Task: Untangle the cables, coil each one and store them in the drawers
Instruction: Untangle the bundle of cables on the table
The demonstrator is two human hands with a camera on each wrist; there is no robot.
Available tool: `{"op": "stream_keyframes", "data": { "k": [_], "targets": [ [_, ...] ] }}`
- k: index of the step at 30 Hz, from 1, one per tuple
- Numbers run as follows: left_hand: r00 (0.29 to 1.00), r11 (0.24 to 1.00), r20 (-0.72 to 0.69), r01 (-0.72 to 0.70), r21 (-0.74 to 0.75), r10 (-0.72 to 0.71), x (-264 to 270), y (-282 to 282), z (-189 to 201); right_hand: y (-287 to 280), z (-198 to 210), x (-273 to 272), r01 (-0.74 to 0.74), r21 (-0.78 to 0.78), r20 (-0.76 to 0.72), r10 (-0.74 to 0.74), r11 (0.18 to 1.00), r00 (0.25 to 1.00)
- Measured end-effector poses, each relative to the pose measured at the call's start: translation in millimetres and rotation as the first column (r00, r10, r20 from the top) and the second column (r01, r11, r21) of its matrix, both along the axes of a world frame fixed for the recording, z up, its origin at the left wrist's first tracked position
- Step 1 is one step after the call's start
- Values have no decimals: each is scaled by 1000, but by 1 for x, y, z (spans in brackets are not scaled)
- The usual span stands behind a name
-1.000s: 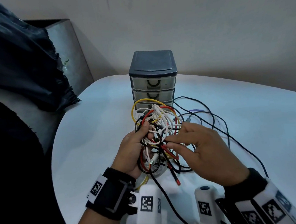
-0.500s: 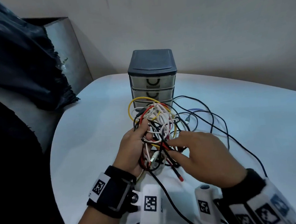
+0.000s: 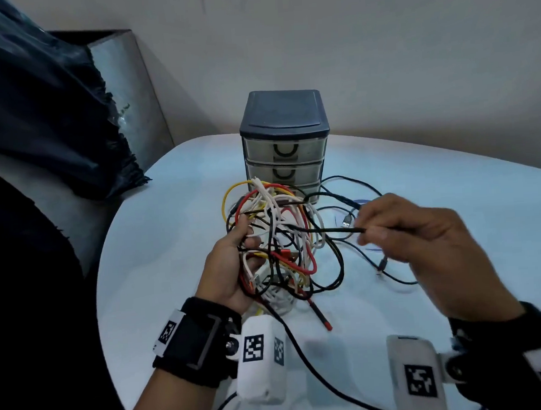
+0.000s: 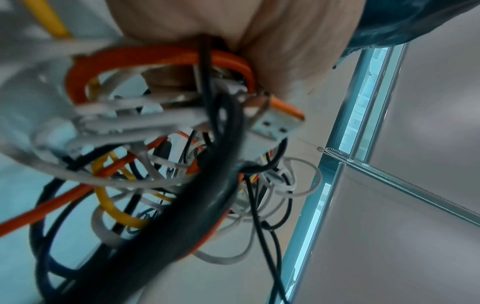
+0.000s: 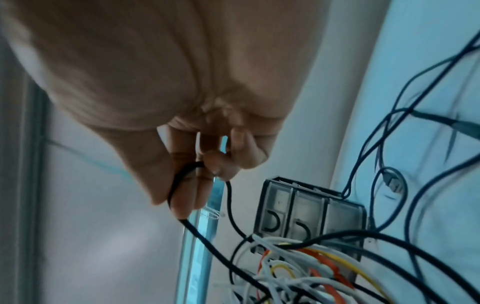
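A tangle of white, red, yellow and black cables (image 3: 277, 236) is lifted above the white table (image 3: 169, 230), in front of a small dark drawer unit (image 3: 284, 147) with three translucent drawers, all closed. My left hand (image 3: 235, 264) grips the left side of the bundle; close up, a red cable loop (image 4: 161, 55) and a USB plug (image 4: 275, 125) sit against its palm. My right hand (image 3: 400, 228) is pulled out to the right and pinches a thin black cable (image 3: 327, 230), which runs taut back into the tangle. The same black cable (image 5: 182, 185) loops around its fingertips.
More black and blue cables (image 3: 357, 199) trail over the table to the right of the drawers, with a loose USB plug (image 3: 346, 222). A red-tipped cable end (image 3: 320, 316) lies near me. A dark cloth (image 3: 35, 108) and a grey box (image 3: 129, 86) stand at the left.
My right hand has moved from the middle of the tangle out to the right, drawing a black cable with it. The left hand keeps holding the bundle, slightly higher.
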State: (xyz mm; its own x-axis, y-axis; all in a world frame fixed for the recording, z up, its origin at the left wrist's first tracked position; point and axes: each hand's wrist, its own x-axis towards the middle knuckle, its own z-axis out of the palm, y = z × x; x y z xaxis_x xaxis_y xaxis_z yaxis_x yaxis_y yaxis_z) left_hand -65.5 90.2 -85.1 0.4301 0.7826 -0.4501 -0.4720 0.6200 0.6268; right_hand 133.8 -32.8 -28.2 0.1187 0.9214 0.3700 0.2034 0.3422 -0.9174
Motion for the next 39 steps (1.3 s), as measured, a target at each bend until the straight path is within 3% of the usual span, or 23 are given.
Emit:
{"op": "stream_keyframes", "data": {
  "k": [5, 7, 11, 15, 16, 17, 19, 20, 22, 27, 33, 35, 37, 39],
  "targets": [
    [996, 999, 87, 27, -20, -25, 3, -6, 7, -8, 8, 13, 27, -4, -371, -27, 1000, 928],
    [994, 999, 101, 34, -24, -31, 3, -6, 7, -9, 9, 14, 73, -24, -446, -76, 997, 892],
    [993, 998, 114, 49, -46, -44, 4, -9, 4, -4, 7, 12, 223, -82, -235, -237, 971, 943],
    [995, 999, 97, 18, -34, -15, 8, -12, 6, 0, 4, 2, 400, -53, 203, -383, 915, 901],
    [998, 1000, 70, 9, -15, -8, 9, -13, 8, -1, 1, -2, 445, -21, 341, -412, 895, 845],
    [999, 1000, 42, 3, 8, -4, 11, -15, 11, -1, -2, -7, 506, 49, 508, -458, 861, 729],
    [1000, 999, -11, -5, 49, 6, 16, -18, 13, -1, -8, -16, 557, 230, 782, -492, 798, 382],
    [1000, 998, -26, -8, 63, 10, 18, -20, 14, -1, -12, -19, 552, 250, 851, -452, 796, 266],
    [999, 997, -40, -16, 75, 19, 20, -22, 15, -1, -16, -25, 555, 197, 927, -338, 808, 163],
    [997, 995, -80, 16, 99, -8, 22, -24, 12, 6, -19, -37, 540, 123, 963, -231, 833, 138],
    [999, 1000, -39, -12, 14, 12, 17, -21, 15, 12, -19, -28, 544, 304, 855, -476, 782, 207],
    [1000, 1000, 8, -12, -13, 12, 13, -17, 12, 12, -20, -24, 548, 385, 788, -574, 742, 222],
    [996, 999, 90, 24, -36, -21, 6, -11, 11, 10, -20, -15, 544, 456, 690, -666, 705, 283],
    [938, 989, 319, 145, -14, -134, -1, -8, 20, 7, -13, 1, 572, 509, 558, -752, 643, 350]
  ]
}}
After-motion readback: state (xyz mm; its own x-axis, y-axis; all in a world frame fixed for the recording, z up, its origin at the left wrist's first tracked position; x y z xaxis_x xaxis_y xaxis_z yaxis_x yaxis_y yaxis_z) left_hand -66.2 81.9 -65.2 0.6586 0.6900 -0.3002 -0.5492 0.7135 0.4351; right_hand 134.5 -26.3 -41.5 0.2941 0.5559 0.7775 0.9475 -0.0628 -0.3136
